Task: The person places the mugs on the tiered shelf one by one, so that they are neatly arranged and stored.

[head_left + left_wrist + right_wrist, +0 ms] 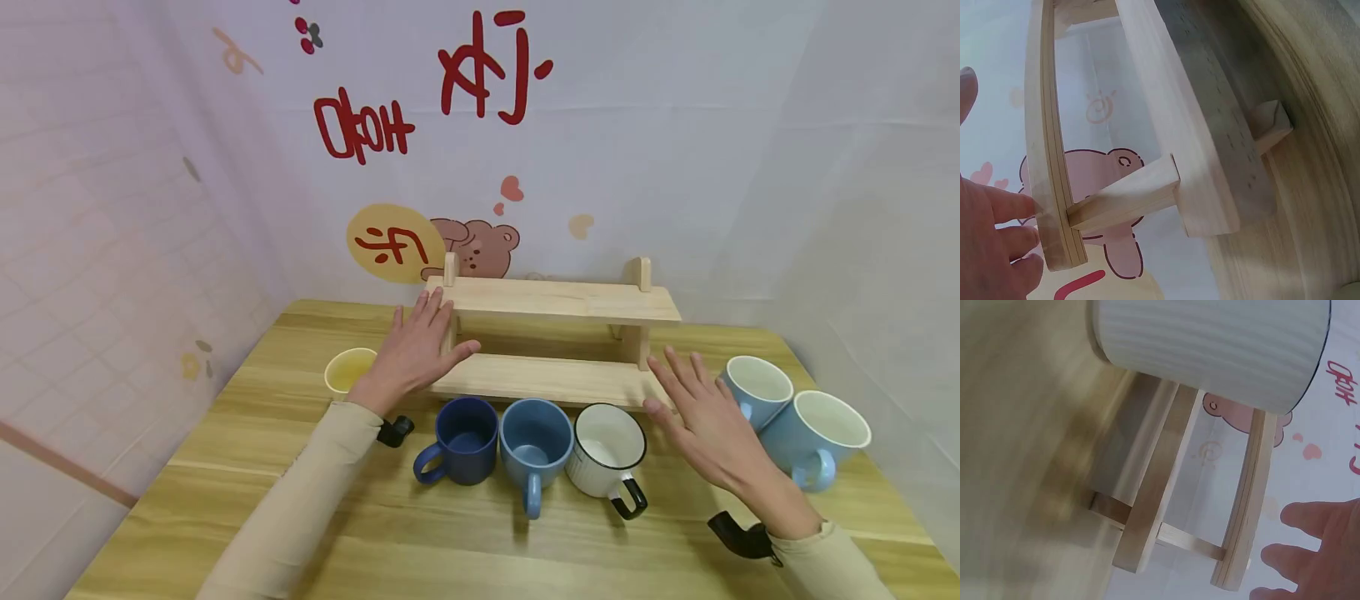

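A two-tier wooden shelf [555,302] stands at the back of the table. My left hand [412,354] is at its left end, fingers extended, fingertips at the upper board [1057,206]; whether they press on it I cannot tell. Off the shelf's right end, my right hand [708,425] is spread with nothing in it, its fingers [1300,565] apart from the wood in the right wrist view. Between the hands, in front of the shelf, stand a navy mug [468,458], a blue mug [534,467] and a white black-rimmed mug [596,479], handles toward me.
A yellow cup [341,385] is partly hidden behind my left wrist. Two light blue mugs [757,410] stand on the right, beyond my right hand. A printed cloth [645,150] hangs behind the wooden table [450,542].
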### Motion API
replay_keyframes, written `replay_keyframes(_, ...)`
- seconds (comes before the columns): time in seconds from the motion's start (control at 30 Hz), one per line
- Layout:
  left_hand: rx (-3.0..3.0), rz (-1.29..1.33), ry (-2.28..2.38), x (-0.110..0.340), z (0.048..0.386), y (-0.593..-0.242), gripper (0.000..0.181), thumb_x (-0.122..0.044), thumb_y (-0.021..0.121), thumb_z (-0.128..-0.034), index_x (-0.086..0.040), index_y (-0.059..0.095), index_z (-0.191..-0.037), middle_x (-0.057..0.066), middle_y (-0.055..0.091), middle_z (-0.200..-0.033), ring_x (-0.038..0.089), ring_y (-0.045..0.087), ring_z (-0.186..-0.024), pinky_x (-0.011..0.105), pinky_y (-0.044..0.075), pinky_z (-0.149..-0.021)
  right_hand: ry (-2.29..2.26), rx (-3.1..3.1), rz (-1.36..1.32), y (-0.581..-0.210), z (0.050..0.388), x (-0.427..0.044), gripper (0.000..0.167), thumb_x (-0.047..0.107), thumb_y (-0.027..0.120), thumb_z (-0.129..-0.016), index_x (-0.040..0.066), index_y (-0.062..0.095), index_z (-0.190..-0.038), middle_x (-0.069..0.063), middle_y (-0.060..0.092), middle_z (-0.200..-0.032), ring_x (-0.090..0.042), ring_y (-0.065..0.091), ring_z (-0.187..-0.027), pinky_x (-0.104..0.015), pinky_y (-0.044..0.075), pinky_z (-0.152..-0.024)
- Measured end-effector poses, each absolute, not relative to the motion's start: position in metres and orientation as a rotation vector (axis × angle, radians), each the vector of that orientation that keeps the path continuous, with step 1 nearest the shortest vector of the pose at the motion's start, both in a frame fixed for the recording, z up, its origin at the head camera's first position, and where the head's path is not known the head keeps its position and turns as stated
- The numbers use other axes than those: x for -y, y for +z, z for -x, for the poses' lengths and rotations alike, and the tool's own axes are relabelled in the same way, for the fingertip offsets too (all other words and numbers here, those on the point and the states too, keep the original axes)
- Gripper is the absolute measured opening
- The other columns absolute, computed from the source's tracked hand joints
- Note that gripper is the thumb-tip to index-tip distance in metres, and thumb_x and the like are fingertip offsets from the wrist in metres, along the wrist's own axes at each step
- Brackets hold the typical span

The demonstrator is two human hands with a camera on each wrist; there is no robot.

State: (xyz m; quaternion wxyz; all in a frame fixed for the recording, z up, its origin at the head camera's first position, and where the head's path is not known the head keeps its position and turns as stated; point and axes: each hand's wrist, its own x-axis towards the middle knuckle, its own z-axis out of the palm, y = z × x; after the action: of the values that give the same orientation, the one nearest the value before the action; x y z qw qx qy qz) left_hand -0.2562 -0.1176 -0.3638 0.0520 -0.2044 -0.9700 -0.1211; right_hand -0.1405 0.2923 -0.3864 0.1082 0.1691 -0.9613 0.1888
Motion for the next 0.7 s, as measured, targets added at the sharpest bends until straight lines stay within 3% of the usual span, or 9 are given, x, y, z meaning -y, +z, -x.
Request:
replay_keyframes(0.37,2.965,0.65,-0.426,0.12,0.259,-0.364,0.096,-0.073,0.039,-0.1005,-0.001,0.026,-0.163,0.017,0.014,-0.172,0.033,0.006,-0.159,0.058,0.006,-0.126,0.845,2.84,-0.526,-0.386,0.112,-0.298,0.054,0.027,0.047,-0.111,0.011,0.036,-0.162,-0.016,0.028,-0.168,-0.046,0.019,-0.154,-0.072,0.023,-0.114)
replay_keyframes(0.53,2.954,0.668,-0.449,0.12,0.26,-0.365,0.095,-0.071,0.04,-0.1012,0.0,0.027,-0.163,0.017,0.016,-0.172,0.033,0.007,-0.159,0.055,0.008,-0.127,0.838,2.873,-0.474,-0.386,0.1,-0.299,0.049,0.028,0.049,-0.111,0.017,0.044,-0.159,-0.008,0.04,-0.164,-0.04,0.038,-0.148,-0.049,0.04,-0.107)
replay_keyframes(0.6,2.955,0.67,-0.45,0.12,0.261,-0.366,0.095,-0.071,0.04,-0.1015,0.0,0.027,-0.163,0.017,0.016,-0.172,0.033,0.007,-0.159,0.055,0.008,-0.127,0.831,2.875,-0.468,-0.386,0.096,-0.299,0.047,0.027,0.049,-0.111,0.018,0.047,-0.157,-0.006,0.045,-0.161,-0.038,0.045,-0.143,-0.035,0.043,-0.102)
replay_keyframes(0.7,2.957,0.673,-0.443,0.12,0.263,-0.367,0.094,-0.07,0.04,-0.1018,0.001,0.027,-0.162,0.018,0.016,-0.171,0.034,0.007,-0.159,0.054,0.01,-0.127,0.869,2.864,-0.477,-0.388,0.091,-0.3,0.044,0.024,0.048,-0.111,0.018,0.051,-0.154,-0.006,0.053,-0.155,-0.037,0.054,-0.134,-0.024,0.046,-0.095)
